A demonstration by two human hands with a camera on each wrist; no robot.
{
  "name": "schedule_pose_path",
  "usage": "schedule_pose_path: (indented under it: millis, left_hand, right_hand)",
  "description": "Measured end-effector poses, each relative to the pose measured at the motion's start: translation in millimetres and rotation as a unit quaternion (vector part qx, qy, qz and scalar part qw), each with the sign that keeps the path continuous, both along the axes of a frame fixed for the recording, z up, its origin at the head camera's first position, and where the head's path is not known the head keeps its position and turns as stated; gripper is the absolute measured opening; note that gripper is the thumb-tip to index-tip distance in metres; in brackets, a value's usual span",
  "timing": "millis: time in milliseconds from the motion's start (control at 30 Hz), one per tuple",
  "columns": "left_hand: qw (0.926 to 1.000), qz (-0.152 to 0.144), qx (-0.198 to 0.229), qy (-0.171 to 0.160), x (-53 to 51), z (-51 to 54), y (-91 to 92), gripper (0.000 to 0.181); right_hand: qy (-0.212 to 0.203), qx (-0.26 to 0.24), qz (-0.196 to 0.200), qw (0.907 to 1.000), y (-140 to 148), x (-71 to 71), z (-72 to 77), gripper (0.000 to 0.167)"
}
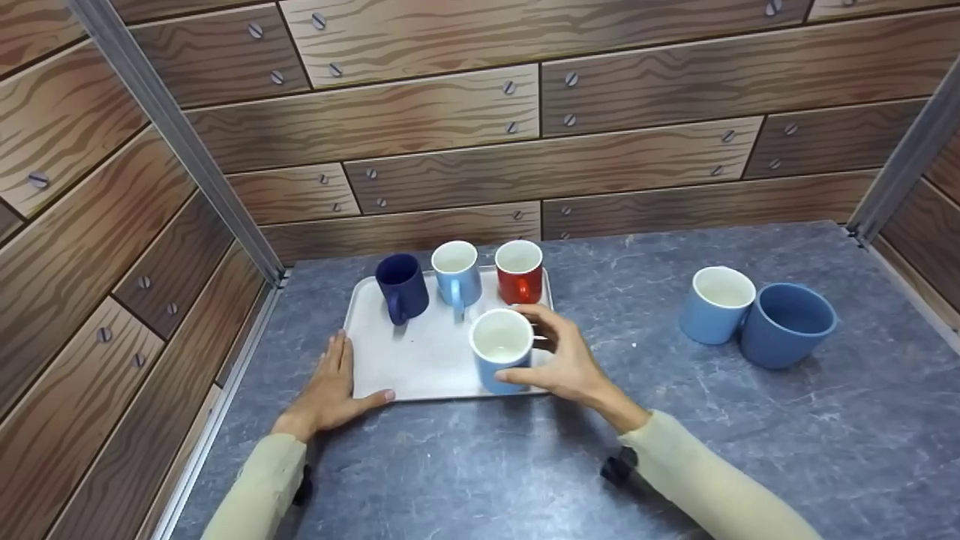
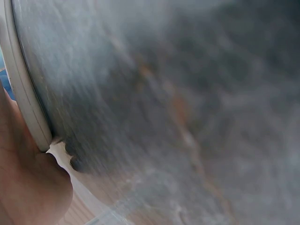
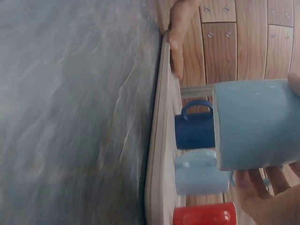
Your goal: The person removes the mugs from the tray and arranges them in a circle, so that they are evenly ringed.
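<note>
My right hand [image 1: 562,360] grips a light blue mug [image 1: 501,367] with a white inside, thumb on the near side and fingers round its handle side. In the right wrist view a gap shows between the mug's base and the white tray [image 3: 164,131], so it is held above the tray's front right part. My left hand [image 1: 330,390] lies with straight fingers along the tray's left edge, thumb across its front left corner. Along the tray's back stand a dark blue mug [image 1: 405,289], another light blue mug [image 1: 457,277] and a red mug [image 1: 519,274].
To the right on the grey marbled tabletop [image 1: 465,465] stand a light blue cup [image 1: 709,315] and a wider blue pot [image 1: 784,334], close together. Wood-patterned panels [image 1: 450,105] wall in the back and sides.
</note>
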State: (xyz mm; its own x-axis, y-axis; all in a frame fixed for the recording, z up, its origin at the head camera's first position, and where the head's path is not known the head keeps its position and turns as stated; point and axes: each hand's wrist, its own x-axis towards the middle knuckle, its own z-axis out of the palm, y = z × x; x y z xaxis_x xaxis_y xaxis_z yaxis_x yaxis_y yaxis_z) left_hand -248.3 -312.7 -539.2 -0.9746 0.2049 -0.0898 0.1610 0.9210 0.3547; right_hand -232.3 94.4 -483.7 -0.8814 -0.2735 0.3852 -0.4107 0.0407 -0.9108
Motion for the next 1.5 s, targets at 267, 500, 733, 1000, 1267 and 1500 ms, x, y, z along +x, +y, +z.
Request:
schedule_pose_path:
  millis: [267, 500, 733, 1000, 1267, 1500]
  left_hand:
    - [1.0, 0.001, 0.003, -0.005, 1.2, 1.7, 2.2, 0.139]
    - [1.0, 0.0, 0.006, 0.0, 1.8, 1.1, 2.6, 0.137]
    - [1.0, -0.002, 0.006, -0.001, 1.4, 0.4, 1.4, 0.138]
    - [1.0, -0.002, 0.004, -0.003, 0.9, 0.8, 1.4, 0.138]
    - [1.0, -0.001, 0.001, -0.007, 0.9, -0.3, 1.2, 0.138]
    - [1.0, -0.001, -0.005, -0.006, -0.1, -1.8, 1.6, 0.137]
  right_hand:
    - [0.019, 0.002, -0.03, 0.9994, 36.4, 11.9, 0.8, 0.082]
    - [0.015, -0.004, -0.055, 0.9984, 58.9, 19.4, -2.4, 0.084]
    - [0.025, -0.012, -0.069, 0.9972, 79.0, 27.9, -4.4, 0.086]
    - [0.029, -0.027, -0.09, 0.9951, 105.5, 37.2, -6.3, 0.087]
    - [0.031, -0.021, -0.132, 0.9905, 133.1, 48.5, -7.6, 0.09]
    - [0.041, -0.037, -0.165, 0.9848, 153.2, 61.7, -6.3, 0.087]
